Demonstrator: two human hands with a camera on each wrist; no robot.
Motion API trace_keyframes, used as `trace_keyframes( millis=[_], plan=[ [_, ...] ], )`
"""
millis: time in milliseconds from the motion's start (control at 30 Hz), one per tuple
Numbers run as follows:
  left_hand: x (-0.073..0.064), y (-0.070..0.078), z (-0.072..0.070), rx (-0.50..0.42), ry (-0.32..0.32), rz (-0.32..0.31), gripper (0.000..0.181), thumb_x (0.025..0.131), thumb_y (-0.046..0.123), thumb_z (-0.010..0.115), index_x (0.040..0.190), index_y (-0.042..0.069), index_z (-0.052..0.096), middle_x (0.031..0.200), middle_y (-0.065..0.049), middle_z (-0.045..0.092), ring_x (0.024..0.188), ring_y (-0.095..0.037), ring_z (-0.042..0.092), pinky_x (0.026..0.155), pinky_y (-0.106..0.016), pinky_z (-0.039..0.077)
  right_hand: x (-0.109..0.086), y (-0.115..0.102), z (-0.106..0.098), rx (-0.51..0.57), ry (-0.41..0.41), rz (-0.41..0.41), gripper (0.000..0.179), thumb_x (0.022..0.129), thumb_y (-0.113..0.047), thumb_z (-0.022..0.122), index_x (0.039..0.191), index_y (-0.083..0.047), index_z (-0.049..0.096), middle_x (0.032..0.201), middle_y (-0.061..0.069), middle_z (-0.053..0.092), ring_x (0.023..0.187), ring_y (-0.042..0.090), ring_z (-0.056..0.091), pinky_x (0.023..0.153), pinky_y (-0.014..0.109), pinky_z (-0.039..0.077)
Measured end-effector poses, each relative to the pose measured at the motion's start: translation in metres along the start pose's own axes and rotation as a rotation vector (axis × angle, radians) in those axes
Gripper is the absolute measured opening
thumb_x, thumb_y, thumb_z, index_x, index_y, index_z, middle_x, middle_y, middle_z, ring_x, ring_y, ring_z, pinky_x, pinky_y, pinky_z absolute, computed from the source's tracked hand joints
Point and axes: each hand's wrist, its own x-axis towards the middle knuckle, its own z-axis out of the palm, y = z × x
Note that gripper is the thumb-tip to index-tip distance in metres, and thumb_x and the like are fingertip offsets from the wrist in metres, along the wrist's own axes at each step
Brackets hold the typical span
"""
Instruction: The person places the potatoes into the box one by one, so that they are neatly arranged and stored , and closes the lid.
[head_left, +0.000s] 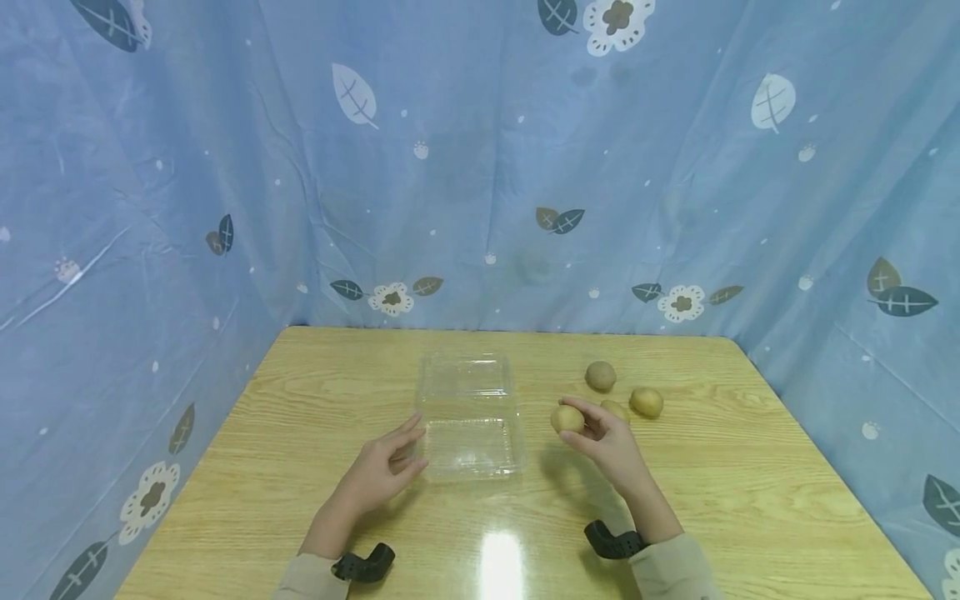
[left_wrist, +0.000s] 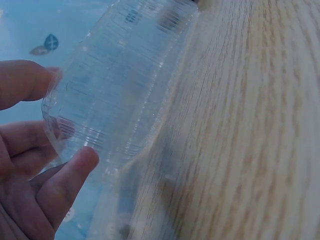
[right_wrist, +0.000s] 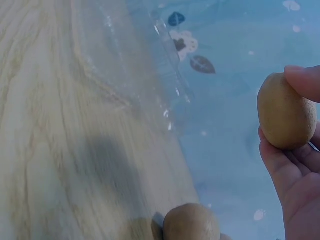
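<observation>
Between thumb and fingers, my right hand point(head_left: 603, 437) pinches a small yellowish potato point(head_left: 567, 419), held above the table to the right of a clear plastic box point(head_left: 472, 479). The right wrist view shows this potato point(right_wrist: 282, 112) upright and oval in the grip. The box lies with its lid folded open toward the back. At its left edge my left hand point(head_left: 378, 471) has its fingers spread, the tips right at the rim. Seen from the left wrist, the thumb and fingers point(left_wrist: 67, 185) overlap the box's clear wall point(left_wrist: 110, 90).
Right of the box lie a yellowish potato point(head_left: 647, 402), another potato point(head_left: 617, 410) partly behind my right hand, and a darker brown round one point(head_left: 601, 376). The wooden table point(head_left: 247, 475) is bordered by a blue patterned curtain point(head_left: 480, 167) at back and sides.
</observation>
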Motion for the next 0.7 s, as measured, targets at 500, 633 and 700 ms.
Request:
trace_keyframes(
  millis=[500,633,700],
  plan=[
    [0.002,-0.021,0.005,0.021,-0.005,-0.031,0.049,0.093,0.013,0.06,0.135,-0.008,0.046,0.154,-0.015,0.028,0.127,-0.038,0.047,0.094,-0.036,0.053,0.02,-0.01,0.023,-0.002,-0.065,0.011,0.051,0.086,-0.01,0.069,0.132,0.001,0.052,0.131,0.023,0.054,0.1,0.004,0.061,0.083,0.017,0.055],
    [0.003,-0.029,0.005,0.02,0.001,-0.011,0.05,0.093,0.018,0.062,0.135,-0.005,0.048,0.154,-0.012,0.03,0.126,-0.034,0.049,0.093,-0.032,0.054,0.023,-0.012,0.029,-0.011,-0.086,0.01,0.052,0.086,-0.012,0.07,0.133,0.001,0.051,0.133,0.021,0.054,0.102,0.005,0.061,0.084,0.017,0.054],
    [0.002,-0.03,0.005,0.021,0.005,-0.001,0.05,0.093,0.02,0.062,0.135,-0.004,0.048,0.154,-0.012,0.03,0.125,-0.034,0.05,0.092,-0.03,0.054,0.024,-0.014,0.033,-0.017,-0.091,0.018,0.052,0.086,-0.014,0.07,0.133,-0.001,0.052,0.133,0.019,0.054,0.103,0.007,0.061,0.084,0.017,0.054]
  ],
)
